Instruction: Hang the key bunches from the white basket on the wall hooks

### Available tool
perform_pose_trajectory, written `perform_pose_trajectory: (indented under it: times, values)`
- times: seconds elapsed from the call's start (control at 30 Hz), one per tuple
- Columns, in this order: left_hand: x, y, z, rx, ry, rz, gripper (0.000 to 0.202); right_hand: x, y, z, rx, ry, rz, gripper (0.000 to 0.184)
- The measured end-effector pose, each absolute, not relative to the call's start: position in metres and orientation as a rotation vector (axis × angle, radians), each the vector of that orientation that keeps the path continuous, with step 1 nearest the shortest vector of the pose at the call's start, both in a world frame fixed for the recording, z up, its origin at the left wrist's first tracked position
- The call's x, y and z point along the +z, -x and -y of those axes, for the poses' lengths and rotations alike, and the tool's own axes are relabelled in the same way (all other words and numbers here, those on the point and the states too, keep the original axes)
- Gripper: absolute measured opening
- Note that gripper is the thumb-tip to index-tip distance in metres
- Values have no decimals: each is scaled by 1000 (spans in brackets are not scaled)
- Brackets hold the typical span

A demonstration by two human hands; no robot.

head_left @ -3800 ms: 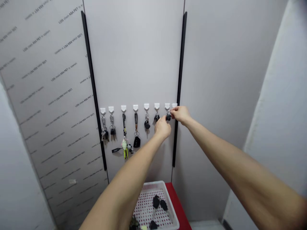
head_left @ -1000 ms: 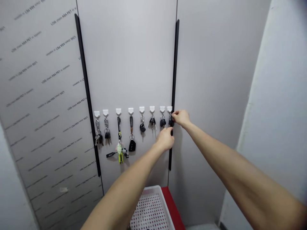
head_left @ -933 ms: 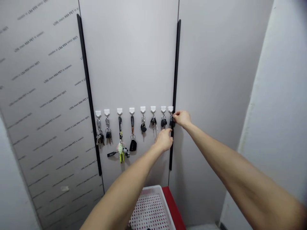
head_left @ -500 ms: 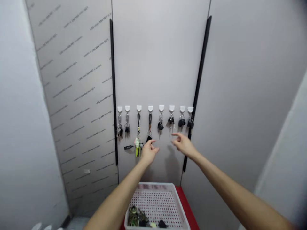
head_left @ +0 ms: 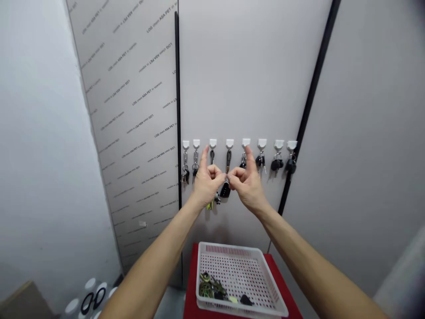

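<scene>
My left hand [head_left: 207, 184] and my right hand [head_left: 249, 184] are raised in front of a row of white hooks hung with keys. On each one the index finger points up and the thumb points inward, with the other fingers curled; I see nothing held. The thumb tips nearly meet in front of a dark key strap [head_left: 229, 158], below which a black car key [head_left: 225, 189] hangs. Behind my left hand a key bunch with a yellow-green tag [head_left: 210, 206] is partly hidden. Near my right index fingertip is a white hook [head_left: 246, 142].
More keys hang left [head_left: 185, 173] and right [head_left: 276, 164]. Below, a white plastic basket [head_left: 272, 283] on a red surface [head_left: 191, 297] holds a tangled green-brown bundle [head_left: 207, 287] and a black item [head_left: 246, 300]. Black strips [head_left: 177, 88] edge the panel. White-topped containers [head_left: 72, 305] stand lower left.
Both hands have come closer together and higher, with index fingers now upright and thumbs pointing at each other. The view has shifted, so the hooks and basket appear farther right.
</scene>
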State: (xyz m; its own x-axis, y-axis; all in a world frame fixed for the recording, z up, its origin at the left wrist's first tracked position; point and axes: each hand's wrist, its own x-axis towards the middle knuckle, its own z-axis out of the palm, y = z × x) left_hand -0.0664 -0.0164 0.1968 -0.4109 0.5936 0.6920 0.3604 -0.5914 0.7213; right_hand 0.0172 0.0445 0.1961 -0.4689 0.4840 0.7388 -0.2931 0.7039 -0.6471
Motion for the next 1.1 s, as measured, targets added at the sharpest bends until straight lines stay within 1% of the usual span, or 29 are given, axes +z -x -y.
perform_pose_trajectory:
  times: [0.1, 0.17, 0.27, 0.33, 0.4, 0.47, 0.53, 0.6, 0.7, 0.8, 0.93, 1.03, 1.1]
  values:
    - [186, 76, 11, 2116, -1613, -1398, 71, 187, -9, -49, 934, 170, 1862, 71]
    - [176, 92, 5, 2117, -1586, -1529, 67, 180, 2, -57, 955, 223, 1901, 65]
    - [162, 126, -8, 2244, -1314, -1965, 58, 170, 26, -75, 926, 400, 1993, 46]
    - [156, 147, -18, 2270, -1067, -2327, 55, 166, 44, -88, 811, 560, 1997, 40]
    - [153, 160, -28, 2133, -906, -2611, 60, 164, 61, -98, 673, 693, 1967, 39]
    - [152, 164, -39, 1945, -807, -2777, 66, 162, 73, -106, 573, 750, 1979, 32]
    - [151, 164, -48, 1828, -755, -2866, 68, 159, 79, -110, 533, 724, 2033, 20]
    - [150, 163, -52, 1781, -807, -2874, 63, 157, 79, -112, 551, 680, 2051, 21]
    - [152, 169, -46, 1785, -986, -2759, 56, 162, 72, -115, 575, 679, 1993, 23]
    - [168, 182, -27, 1787, -1085, -2660, 48, 181, 66, -119, 436, 727, 1992, 23]
    - [218, 199, -3, 1706, -1212, -2714, 34, 224, 66, -119, 201, 692, 2012, 22]
    - [259, 202, 0, 1710, -1275, -2803, 33, 252, 69, -110, 143, 595, 2096, 23]
    - [277, 200, -5, 1755, -1286, -2860, 35, 258, 68, -102, 178, 560, 2184, 21]
